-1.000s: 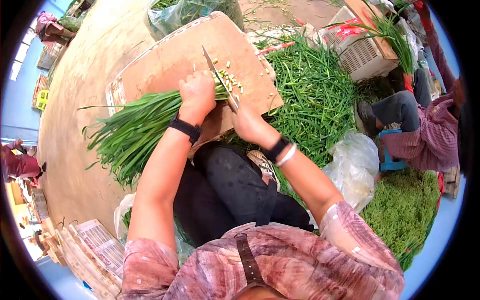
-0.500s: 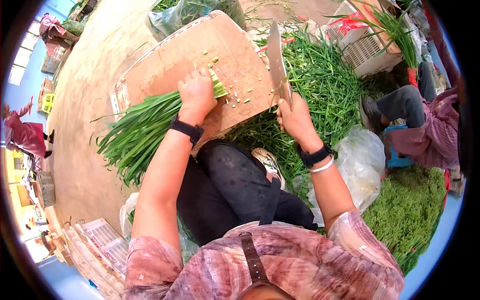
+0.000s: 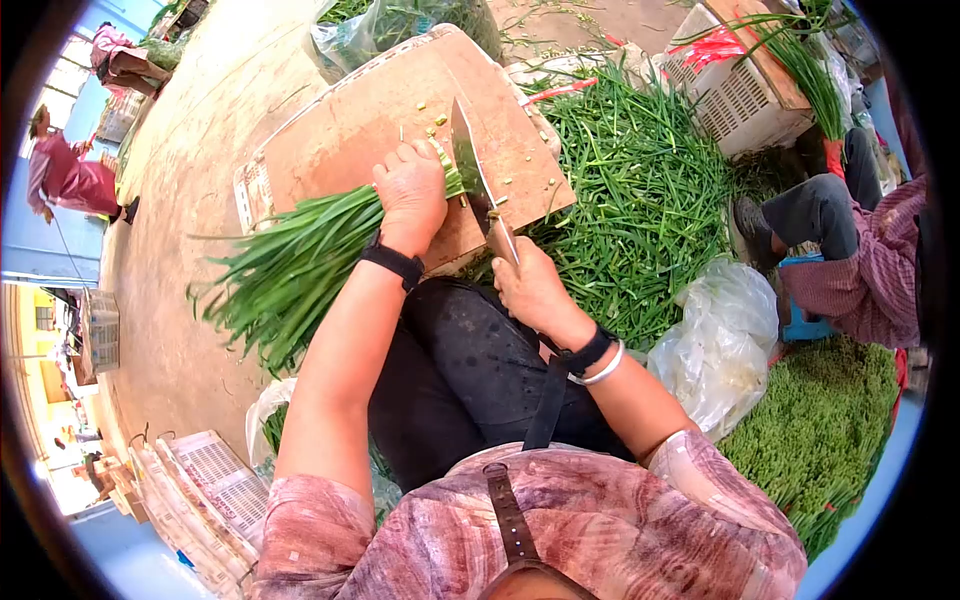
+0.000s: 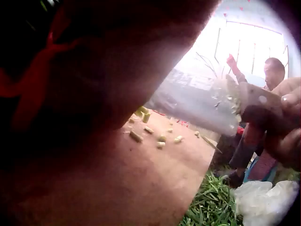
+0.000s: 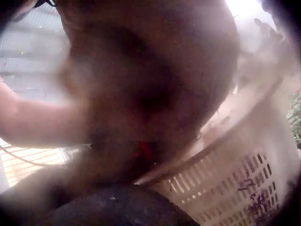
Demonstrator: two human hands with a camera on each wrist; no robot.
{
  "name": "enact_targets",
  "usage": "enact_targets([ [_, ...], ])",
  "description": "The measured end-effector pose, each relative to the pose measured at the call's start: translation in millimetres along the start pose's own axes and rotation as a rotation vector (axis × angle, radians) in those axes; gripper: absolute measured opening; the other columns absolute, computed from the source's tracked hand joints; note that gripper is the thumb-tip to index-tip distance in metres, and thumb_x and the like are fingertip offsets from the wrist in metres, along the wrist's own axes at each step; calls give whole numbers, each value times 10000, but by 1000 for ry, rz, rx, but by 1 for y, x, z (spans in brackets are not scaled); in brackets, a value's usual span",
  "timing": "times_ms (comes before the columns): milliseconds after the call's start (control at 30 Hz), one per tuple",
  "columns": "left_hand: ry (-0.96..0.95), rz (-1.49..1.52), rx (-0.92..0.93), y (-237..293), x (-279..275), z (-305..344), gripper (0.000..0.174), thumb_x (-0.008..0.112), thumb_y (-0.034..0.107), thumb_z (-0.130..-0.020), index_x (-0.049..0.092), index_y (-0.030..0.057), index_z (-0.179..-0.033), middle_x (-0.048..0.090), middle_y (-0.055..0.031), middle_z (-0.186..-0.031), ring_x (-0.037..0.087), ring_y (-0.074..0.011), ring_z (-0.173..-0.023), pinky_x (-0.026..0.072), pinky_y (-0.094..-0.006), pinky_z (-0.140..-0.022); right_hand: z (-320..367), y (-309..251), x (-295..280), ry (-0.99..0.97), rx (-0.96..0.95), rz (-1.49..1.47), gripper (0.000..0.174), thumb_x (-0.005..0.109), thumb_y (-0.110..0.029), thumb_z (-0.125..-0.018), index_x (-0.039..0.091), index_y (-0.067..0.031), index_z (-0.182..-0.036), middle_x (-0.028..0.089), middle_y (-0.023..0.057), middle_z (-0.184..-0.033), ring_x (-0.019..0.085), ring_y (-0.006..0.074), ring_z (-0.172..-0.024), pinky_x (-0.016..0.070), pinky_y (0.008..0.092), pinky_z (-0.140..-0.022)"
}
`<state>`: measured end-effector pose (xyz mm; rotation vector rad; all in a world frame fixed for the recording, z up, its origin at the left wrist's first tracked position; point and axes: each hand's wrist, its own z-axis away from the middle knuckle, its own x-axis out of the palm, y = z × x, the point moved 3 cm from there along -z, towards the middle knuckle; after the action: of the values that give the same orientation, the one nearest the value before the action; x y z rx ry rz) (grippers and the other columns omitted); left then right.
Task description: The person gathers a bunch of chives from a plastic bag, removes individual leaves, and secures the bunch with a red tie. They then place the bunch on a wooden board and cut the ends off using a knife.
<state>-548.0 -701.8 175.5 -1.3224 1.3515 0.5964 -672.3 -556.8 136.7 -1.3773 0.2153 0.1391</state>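
My left hand (image 3: 412,195) grips a bunch of garlic chives (image 3: 290,260) near its pale cut ends. The long green leaves fan out past the board's left edge. The brown cutting board (image 3: 335,145) lies tilted in front of my knees. In my right hand (image 3: 543,290) is the handle of a broad kitchen knife (image 3: 466,160). The blade stands close beside the cut ends, with small bits stuck to it. Short cut pieces (image 4: 162,138) lie on the board in the left wrist view. My own hand and arm darken much of both wrist views.
A large heap of cut green leaves (image 3: 640,210) covers the floor right of the board. Crumpled clear plastic (image 3: 715,340) lies by my right arm. A plastic crate (image 3: 735,100) stands at the upper right. Another person (image 3: 850,250) sits at the right.
My right hand swung the knife out to the right, clear of the bunch, then brought it back beside the cut ends. My left hand keeps its hold. A person at far left has walked forward.
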Motion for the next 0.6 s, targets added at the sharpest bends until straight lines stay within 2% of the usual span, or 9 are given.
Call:
enact_targets([
  [133, -11, 9, -2, 0, 2, 3, 499, 722, 171, -617, 506, 20, -1041, 577, -115, -902, 593, -274, -833, 468, -408, -707, -7, -6, -6, 39, 0, 308, 293, 548, -151, -863, 453, 95, -991, 590, 318, -766, 589, 491, -777, 466, 527, -718],
  [233, -23, 76, -6, -5, 0, 1, 470, 711, 173, -627, 511, 27, -1027, 582, -123, -902, 598, -285, -837, 471, -417, -708, -10, -14, -29, 126, -9, 312, 293, 547, -152, -864, 456, 67, -1036, 603, 302, -812, 595, 480, -824, 478, 516, -730],
  [300, 18, 125, 3, -9, 0, 0, 416, 704, 178, -638, 533, 43, -991, 590, -129, -882, 605, -293, -819, 478, -426, -694, -17, 13, -54, 245, 2, 300, 285, 520, -152, -864, 463, 10, -1092, 608, 276, -834, 597, 452, -786, 476, 504, -675],
  [367, 50, 274, 19, -11, -8, 2, 287, 688, 294, -714, 601, 81, -886, 611, -133, -811, 620, -314, -734, 496, -426, -624, -9, 12, -89, 291, 76, 284, 269, 498, -159, -862, 467, 20, -1060, 604, 270, -822, 588, 431, -725, 476, 491, -644],
  [400, -59, 390, 34, -13, -2, -2, 332, 686, 355, -729, 609, 97, -923, 625, -120, -827, 628, -311, -742, 497, -424, -618, -16, 54, -100, 304, 150, 239, 250, 473, -153, -854, 473, 25, -1030, 605, 255, -805, 581, 417, -686, 478, 487, -631],
  [467, -98, 448, 73, -19, -1, -6, 406, 742, 342, -683, 607, 124, -998, 645, -130, -855, 638, -330, -789, 519, -434, -686, 2, 61, -128, 477, 186, 403, 229, 494, -138, -857, 478, 38, -1002, 607, 259, -797, 596, 423, -704, 486, 496, -646],
  [500, -138, 494, 10, -37, 16, -14, 547, 780, 301, -639, 567, 114, -1107, 649, -159, -927, 635, -346, -850, 519, -444, -739, -10, 100, -125, 540, 139, 506, 267, 535, -175, -859, 474, 43, -1001, 614, 250, -794, 610, 417, -719, 492, 502, -657],
  [533, -131, 500, 16, -44, 19, -15, 651, 783, 260, -618, 516, 109, -1192, 646, -177, -969, 628, -364, -888, 511, -456, -756, 6, 107, -134, 551, 223, 450, 340, 551, -205, -856, 452, 50, -1057, 620, 236, -785, 616, 409, -717, 495, 501, -655],
  [600, -239, 666, 87, -52, 25, -20, 605, 720, 157, -642, 506, 81, -1203, 653, -145, -972, 639, -326, -897, 508, -432, -765, 22, 109, -147, 489, 335, 438, 530, 585, -274, -846, 371, 62, -1196, 629, 219, -801, 629, 393, -737, 503, 492, -670],
])
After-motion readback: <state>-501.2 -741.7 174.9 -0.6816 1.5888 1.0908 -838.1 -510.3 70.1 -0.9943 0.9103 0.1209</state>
